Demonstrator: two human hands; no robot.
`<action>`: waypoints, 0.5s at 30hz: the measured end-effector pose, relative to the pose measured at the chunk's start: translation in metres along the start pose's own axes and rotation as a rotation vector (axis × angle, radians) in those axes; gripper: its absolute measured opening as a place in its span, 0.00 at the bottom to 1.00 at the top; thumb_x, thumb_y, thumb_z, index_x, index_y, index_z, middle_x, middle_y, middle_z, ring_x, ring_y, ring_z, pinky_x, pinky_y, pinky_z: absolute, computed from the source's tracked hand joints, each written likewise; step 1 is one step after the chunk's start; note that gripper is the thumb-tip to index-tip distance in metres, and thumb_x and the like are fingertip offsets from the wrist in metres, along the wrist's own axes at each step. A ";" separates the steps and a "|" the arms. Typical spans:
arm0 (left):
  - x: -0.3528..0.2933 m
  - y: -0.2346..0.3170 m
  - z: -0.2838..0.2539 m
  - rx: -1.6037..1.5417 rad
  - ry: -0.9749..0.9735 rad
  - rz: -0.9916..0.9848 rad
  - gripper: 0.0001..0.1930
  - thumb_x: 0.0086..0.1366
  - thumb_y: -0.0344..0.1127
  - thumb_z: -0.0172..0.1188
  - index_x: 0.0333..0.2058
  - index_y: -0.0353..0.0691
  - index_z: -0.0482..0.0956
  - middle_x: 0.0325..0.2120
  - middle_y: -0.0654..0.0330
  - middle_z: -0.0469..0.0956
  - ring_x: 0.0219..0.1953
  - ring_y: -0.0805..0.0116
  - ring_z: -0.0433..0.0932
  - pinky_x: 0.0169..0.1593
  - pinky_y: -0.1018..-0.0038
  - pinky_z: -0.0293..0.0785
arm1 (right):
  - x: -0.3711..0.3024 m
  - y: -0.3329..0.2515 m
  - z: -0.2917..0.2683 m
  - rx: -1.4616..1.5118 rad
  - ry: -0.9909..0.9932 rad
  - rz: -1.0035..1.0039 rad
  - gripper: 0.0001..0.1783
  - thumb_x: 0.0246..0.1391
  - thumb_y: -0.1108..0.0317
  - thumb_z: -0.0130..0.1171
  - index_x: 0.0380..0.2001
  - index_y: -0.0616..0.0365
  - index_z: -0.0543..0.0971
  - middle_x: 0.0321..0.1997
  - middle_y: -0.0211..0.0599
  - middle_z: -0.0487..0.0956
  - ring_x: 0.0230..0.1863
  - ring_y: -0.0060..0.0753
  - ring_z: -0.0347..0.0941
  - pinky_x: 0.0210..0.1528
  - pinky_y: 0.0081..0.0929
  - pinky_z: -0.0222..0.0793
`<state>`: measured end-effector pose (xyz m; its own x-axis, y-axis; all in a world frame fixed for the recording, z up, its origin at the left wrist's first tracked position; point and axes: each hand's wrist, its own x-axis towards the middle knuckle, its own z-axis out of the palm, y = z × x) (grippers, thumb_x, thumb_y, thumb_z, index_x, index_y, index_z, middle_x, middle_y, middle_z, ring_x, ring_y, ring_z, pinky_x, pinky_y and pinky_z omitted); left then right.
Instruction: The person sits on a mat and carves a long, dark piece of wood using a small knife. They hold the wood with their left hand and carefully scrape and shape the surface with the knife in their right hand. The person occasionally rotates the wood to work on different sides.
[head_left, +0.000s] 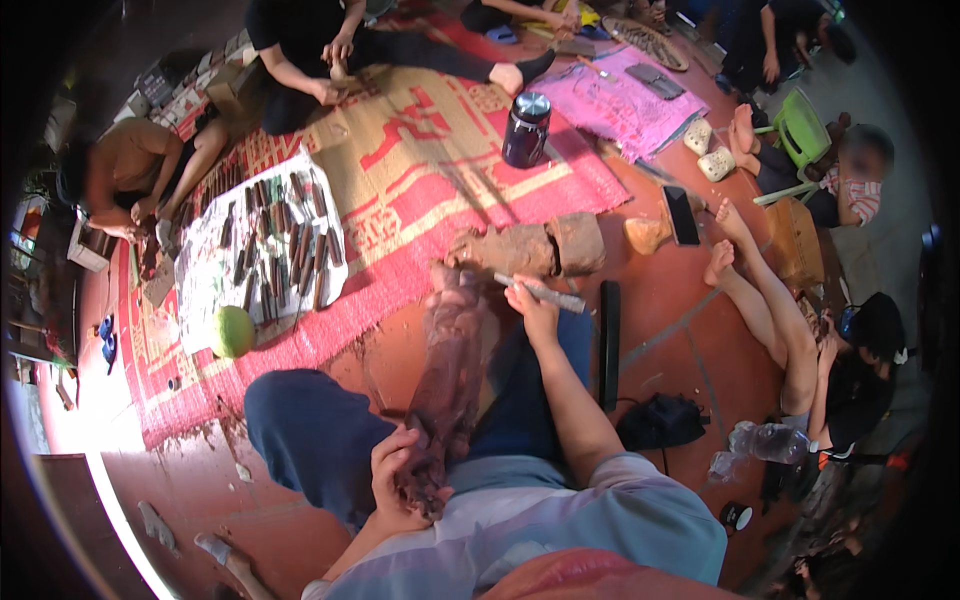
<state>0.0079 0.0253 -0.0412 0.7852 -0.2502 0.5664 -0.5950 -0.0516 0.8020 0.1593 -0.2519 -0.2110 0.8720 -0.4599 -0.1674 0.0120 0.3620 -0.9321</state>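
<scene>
A long reddish-brown carved wooden piece (450, 345) lies between my bent legs, its far end against a brown wooden block (500, 248) with a dark notch across it. My left hand (395, 475) is wrapped around the carving's near, knobbly end. In my right hand (535, 312), closed, is a slim grey stick-like tool (552, 294); its tip points left toward the carving's far end. Whether the tip touches the wood, I cannot tell. A long dark bar (609, 345) lies to the right of my right forearm.
Several carving tools (300, 245) lie on a white cloth (205, 260), with a green round fruit (232, 332) at its corner. A dark jar (527, 130) stands on the red-yellow mat (440, 190). Right are a phone (682, 215), black bag (664, 422) and plastic bottle (770, 442). Several people sit around.
</scene>
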 end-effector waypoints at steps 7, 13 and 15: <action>0.000 0.000 -0.012 0.078 -0.171 0.065 0.23 0.48 0.36 0.68 0.44 0.43 0.73 0.43 0.50 0.71 0.45 0.47 0.72 0.53 0.47 0.65 | 0.000 -0.018 0.009 -0.020 -0.030 0.007 0.13 0.53 0.71 0.59 0.42 0.64 0.75 0.37 0.40 0.77 0.35 0.28 0.76 0.39 0.24 0.77; -0.001 0.000 -0.017 0.021 -0.164 -0.020 0.14 0.55 0.43 0.63 0.38 0.44 0.77 0.42 0.52 0.71 0.45 0.50 0.73 0.54 0.50 0.65 | 0.002 -0.003 0.019 -0.034 -0.142 0.067 0.11 0.55 0.73 0.56 0.41 0.66 0.74 0.37 0.40 0.76 0.38 0.30 0.76 0.41 0.26 0.77; -0.002 -0.002 -0.017 0.005 -0.181 -0.041 0.14 0.53 0.42 0.65 0.37 0.46 0.78 0.42 0.53 0.71 0.45 0.51 0.73 0.54 0.50 0.65 | 0.006 -0.011 0.030 -0.027 -0.155 0.050 0.09 0.53 0.76 0.58 0.38 0.67 0.75 0.36 0.40 0.77 0.36 0.29 0.76 0.38 0.22 0.76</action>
<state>0.0099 0.0420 -0.0405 0.7657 -0.4173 0.4895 -0.5641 -0.0699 0.8228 0.1788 -0.2347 -0.1920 0.9363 -0.3104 -0.1644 -0.0447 0.3589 -0.9323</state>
